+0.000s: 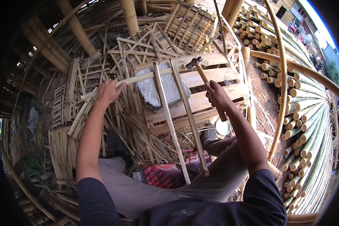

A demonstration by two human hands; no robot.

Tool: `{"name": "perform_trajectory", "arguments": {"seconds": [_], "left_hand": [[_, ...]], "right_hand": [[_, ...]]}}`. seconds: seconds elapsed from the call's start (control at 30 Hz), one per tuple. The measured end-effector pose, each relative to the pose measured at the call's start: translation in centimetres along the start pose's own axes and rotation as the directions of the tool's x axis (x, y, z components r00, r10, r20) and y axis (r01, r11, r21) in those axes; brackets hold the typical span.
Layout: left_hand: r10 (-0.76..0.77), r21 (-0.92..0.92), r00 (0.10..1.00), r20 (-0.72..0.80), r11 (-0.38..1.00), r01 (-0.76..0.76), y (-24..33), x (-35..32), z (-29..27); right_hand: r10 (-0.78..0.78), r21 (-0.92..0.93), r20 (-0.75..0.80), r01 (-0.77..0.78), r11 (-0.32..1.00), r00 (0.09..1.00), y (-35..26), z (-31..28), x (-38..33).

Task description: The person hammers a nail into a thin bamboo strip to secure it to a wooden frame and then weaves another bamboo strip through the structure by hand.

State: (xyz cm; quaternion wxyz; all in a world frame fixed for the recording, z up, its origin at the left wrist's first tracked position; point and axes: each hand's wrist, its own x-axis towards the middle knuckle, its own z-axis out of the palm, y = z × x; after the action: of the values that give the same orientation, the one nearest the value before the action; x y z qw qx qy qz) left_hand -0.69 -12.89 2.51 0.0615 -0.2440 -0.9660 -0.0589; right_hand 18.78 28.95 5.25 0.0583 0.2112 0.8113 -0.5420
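Clamps the left hand [108, 93] around one end of a pale crosswise strip [139, 78], left of the grey stone block [147, 90], laid over the block's far part and crossing two long strips [172, 124] reaching well past its near edge (cannot tell which on top). Grips a hammer [202, 73] by the handle in the right hand [217, 97], fingers wrapped tight, right of the block, head near its far right corner. Has a slatted wooden counter [203, 102] beneath the block, and stacked bamboo poles [309, 124] well to its right.
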Motion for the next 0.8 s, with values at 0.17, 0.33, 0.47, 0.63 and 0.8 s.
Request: {"name": "perform_trajectory", "arguments": {"seconds": [0.17, 0.33, 0.47, 0.63, 0.8], "left_hand": [[0.227, 0.049, 0.943, -0.243, 0.974, -0.221, 0.1, 0.0, 1.3], [0.156, -0.093, 0.975, -0.157, 0.981, -0.172, 1.1, 0.3, 1.4], [0.176, -0.121, 0.971, -0.162, 0.973, -0.197, 0.9, 0.4, 1.4], [0.118, -0.128, 0.986, -0.117, 0.983, -0.133, 0.5, 0.4, 1.8], [0.126, -0.131, 0.98, -0.156, 0.98, -0.147, 0.1, 0.3, 2.1]], "right_hand": [[0.184, 0.379, 0.131, -0.221, 0.898, 0.974, 0.8, 1.0, 1.4], [0.301, 0.688, 0.391, -0.494, 0.532, 0.87, 1.9, 1.7, 3.3], [0.31, 0.681, 0.569, -0.648, 0.342, 0.762, 2.5, 2.4, 5.1], [0.211, 0.659, 0.67, -0.701, 0.272, 0.712, 1.4, 2.6, 5.2], [0.187, 0.641, 0.678, -0.696, 0.324, 0.711, 1.5, 2.1, 5.1]]}}
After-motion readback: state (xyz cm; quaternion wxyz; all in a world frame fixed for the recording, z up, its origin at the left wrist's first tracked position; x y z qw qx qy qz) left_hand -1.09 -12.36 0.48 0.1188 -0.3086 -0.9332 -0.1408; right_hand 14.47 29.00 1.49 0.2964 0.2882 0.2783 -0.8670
